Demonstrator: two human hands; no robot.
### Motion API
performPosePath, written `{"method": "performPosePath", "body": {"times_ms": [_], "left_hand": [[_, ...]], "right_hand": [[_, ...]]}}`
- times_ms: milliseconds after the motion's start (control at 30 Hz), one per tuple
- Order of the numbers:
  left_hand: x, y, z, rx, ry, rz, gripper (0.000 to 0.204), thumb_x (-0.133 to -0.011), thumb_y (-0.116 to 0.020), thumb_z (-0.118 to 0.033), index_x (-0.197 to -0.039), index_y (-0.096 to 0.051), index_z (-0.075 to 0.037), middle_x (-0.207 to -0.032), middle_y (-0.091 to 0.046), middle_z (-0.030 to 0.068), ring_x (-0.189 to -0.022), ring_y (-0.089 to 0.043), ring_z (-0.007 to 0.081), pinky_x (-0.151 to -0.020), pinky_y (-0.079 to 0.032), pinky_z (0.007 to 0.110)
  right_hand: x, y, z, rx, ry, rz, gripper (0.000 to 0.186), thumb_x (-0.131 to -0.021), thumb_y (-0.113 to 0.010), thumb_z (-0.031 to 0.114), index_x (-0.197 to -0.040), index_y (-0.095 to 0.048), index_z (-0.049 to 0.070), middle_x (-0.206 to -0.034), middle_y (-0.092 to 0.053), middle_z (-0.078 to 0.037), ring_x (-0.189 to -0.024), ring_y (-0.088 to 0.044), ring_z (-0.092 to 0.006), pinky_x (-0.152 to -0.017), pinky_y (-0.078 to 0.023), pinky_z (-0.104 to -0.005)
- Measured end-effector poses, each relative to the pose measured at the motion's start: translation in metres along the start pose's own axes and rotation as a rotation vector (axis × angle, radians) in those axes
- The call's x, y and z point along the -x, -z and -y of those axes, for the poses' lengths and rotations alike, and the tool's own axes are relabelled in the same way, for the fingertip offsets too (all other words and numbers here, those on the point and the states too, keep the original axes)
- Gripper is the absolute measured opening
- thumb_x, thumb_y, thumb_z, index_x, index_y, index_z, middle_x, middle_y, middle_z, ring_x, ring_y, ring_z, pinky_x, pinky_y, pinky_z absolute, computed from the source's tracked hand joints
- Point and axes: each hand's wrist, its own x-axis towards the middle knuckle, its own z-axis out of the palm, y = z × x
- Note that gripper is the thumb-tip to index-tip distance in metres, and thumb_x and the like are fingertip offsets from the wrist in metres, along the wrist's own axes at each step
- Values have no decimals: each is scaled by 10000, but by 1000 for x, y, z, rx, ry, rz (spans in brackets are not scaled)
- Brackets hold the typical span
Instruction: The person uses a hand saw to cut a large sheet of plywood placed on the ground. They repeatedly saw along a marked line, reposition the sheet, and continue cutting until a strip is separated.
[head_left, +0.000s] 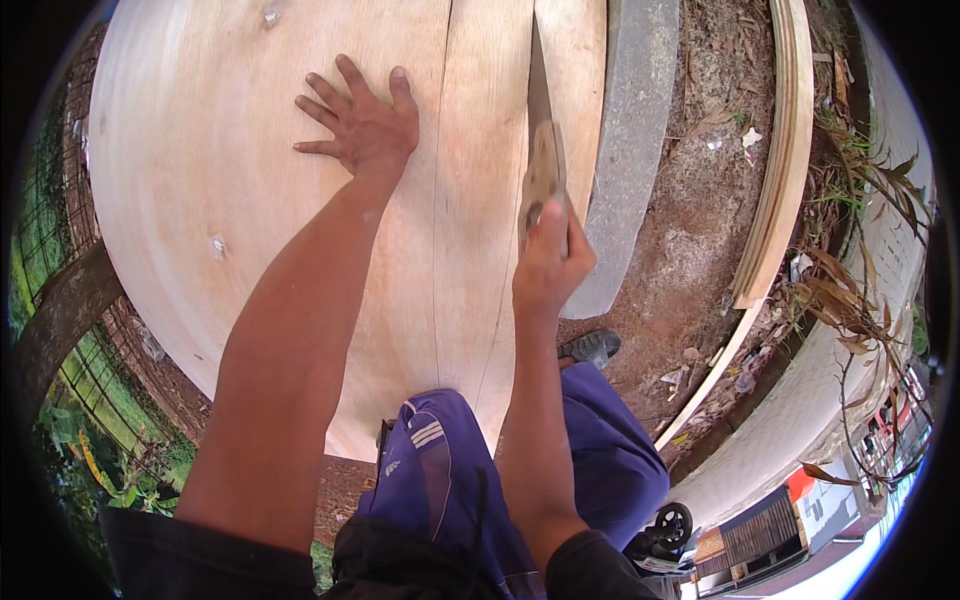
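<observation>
A large pale plywood sheet (240, 240) fills the left and middle of the view, with thin lines running lengthwise down it. My left hand (370, 120) lies flat on the sheet, its fingers spread. In my right hand (552, 255) is the wooden handle of a handsaw (541, 100), with the thumb along the handle. Its blade points away from me and meets the plywood along a dark lengthwise line right of the middle. How deep the teeth sit in the wood cannot be made out. My knee in blue trousers (445, 440) is at the sheet's near edge.
A grey concrete slab (635, 130) runs beside the sheet's right edge. Further right, long wooden strips (785, 150) lie stacked on the dirt (700, 210). Dry plants (850, 300) stand before a pale wall (780, 420). At the left are a tree trunk (70, 300) and a wire fence (100, 390).
</observation>
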Motion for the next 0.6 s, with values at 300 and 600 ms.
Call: {"method": "performPosePath", "body": {"times_ms": [300, 600], "left_hand": [[-4, 0, 9, -34, 30, 25, 837, -1029, -308, -678, -1681, -106, -193, -1730, 12, 223, -1585, 90, 455, -1149, 5, 803], [8, -1, 6, -32, 26, 46, 842, -1024, -300, -690, -1682, -95, -206, -1733, 18, 213, -1585, 92, 453, -1150, 1, 802]], "right_hand": [[153, 91, 29, 47, -51, -2, 476, -1061, -545, 241, -1334, -613, -144, -654, -441, 67, -570, -377, -14, -510, -297, -202], [11, -10, 15, -91, -122, -52, 443, -1055, -581, 263, -1355, -642, -58, -725, -533, 48, -607, -439, -28, -526, -338, -223]]}}
